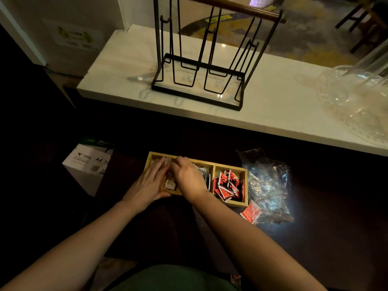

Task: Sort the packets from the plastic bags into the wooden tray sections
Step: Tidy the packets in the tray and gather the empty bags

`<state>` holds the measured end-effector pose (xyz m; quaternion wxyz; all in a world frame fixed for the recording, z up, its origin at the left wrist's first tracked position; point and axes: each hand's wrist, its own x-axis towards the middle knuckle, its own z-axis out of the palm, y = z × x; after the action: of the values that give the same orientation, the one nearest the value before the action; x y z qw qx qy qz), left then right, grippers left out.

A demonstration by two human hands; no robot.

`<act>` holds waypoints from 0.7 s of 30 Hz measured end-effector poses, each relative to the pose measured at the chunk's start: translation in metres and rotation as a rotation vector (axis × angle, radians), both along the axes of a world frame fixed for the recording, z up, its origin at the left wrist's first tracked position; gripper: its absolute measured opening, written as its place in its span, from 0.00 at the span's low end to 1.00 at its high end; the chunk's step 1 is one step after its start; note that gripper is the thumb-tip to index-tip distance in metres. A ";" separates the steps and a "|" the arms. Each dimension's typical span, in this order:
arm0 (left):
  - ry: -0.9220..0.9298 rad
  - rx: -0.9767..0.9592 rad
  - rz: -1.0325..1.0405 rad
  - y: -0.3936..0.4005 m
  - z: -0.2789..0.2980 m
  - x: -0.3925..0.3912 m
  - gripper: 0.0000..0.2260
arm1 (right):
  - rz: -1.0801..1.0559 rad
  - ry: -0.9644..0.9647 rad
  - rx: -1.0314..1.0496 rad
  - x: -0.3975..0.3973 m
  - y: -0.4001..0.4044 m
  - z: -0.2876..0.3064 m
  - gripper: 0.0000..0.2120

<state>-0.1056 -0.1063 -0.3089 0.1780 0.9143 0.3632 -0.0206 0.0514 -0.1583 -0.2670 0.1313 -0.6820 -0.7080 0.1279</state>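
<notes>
Red packets (228, 184) are heaped in the wooden tray's (231, 166) right section; pale packets (170, 183) at its left end are pressed between left hand (150, 182) and right hand (189, 177), grip unclear.

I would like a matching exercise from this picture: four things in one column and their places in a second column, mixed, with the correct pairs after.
Things:
1. red packets
2. plastic bags
3. black wire rack
4. white box

Places:
A. on the pale counter
B. to the right of the wooden tray
C. in the right section of the wooden tray
D. to the left of the wooden tray, lower down

Pairs: 1-C, 2-B, 3-A, 4-D
</notes>
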 end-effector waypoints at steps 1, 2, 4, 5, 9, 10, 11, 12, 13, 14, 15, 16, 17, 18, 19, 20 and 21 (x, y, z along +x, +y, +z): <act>-0.022 0.000 0.016 0.000 0.002 0.003 0.41 | -0.036 0.037 0.006 0.001 0.000 -0.001 0.22; -0.042 -0.004 0.042 0.001 0.005 0.007 0.39 | -0.069 0.087 -0.003 0.002 -0.001 -0.002 0.22; -0.049 -0.008 0.087 0.003 0.010 0.015 0.37 | -0.133 0.181 -0.013 0.001 -0.004 -0.005 0.22; -0.045 -0.003 0.091 0.005 0.012 0.018 0.36 | -0.167 0.236 -0.019 0.000 -0.006 -0.006 0.20; -0.076 -0.001 0.021 0.010 0.004 0.020 0.38 | -0.275 0.387 -0.064 -0.011 -0.014 -0.008 0.17; -0.111 -0.007 -0.013 0.011 0.001 0.018 0.40 | -0.270 0.389 -0.087 -0.015 -0.016 -0.008 0.18; -0.152 -0.009 -0.046 0.011 0.000 0.015 0.41 | -0.255 0.385 -0.100 -0.019 -0.018 -0.009 0.20; -0.176 -0.012 -0.068 0.011 0.000 0.014 0.42 | -0.235 0.379 -0.112 -0.024 -0.020 -0.009 0.21; -0.180 -0.010 -0.074 0.012 0.001 0.014 0.43 | -0.217 0.368 -0.120 -0.027 -0.022 -0.009 0.22; -0.166 -0.012 -0.060 0.012 0.003 0.015 0.42 | -0.207 0.344 -0.127 -0.030 -0.023 -0.009 0.23; -0.137 -0.018 -0.039 0.012 0.004 0.017 0.41 | -0.206 0.317 -0.140 -0.032 -0.023 -0.009 0.22; -0.108 -0.023 -0.022 0.012 0.005 0.021 0.39 | -0.225 0.302 -0.153 -0.032 -0.023 -0.010 0.21; -0.081 -0.033 -0.012 0.013 0.005 0.024 0.36 | -0.265 0.311 -0.168 -0.031 -0.023 -0.009 0.22; -0.061 -0.036 -0.007 0.015 0.006 0.026 0.33 | -0.284 0.314 -0.175 -0.030 -0.024 -0.010 0.22; -0.045 -0.029 -0.007 0.016 0.005 0.027 0.31 | -0.272 0.302 -0.178 -0.028 -0.024 -0.010 0.23; -0.028 -0.007 -0.021 0.017 0.004 0.027 0.29 | -0.234 0.273 -0.181 -0.027 -0.026 -0.011 0.24; -0.013 0.024 -0.042 0.019 0.002 0.027 0.28 | -0.190 0.252 -0.179 -0.025 -0.028 -0.013 0.23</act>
<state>-0.0786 -0.0877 -0.3070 0.1689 0.9239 0.3430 -0.0143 0.0264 -0.1864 -0.2801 0.1693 -0.7335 -0.6040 0.2618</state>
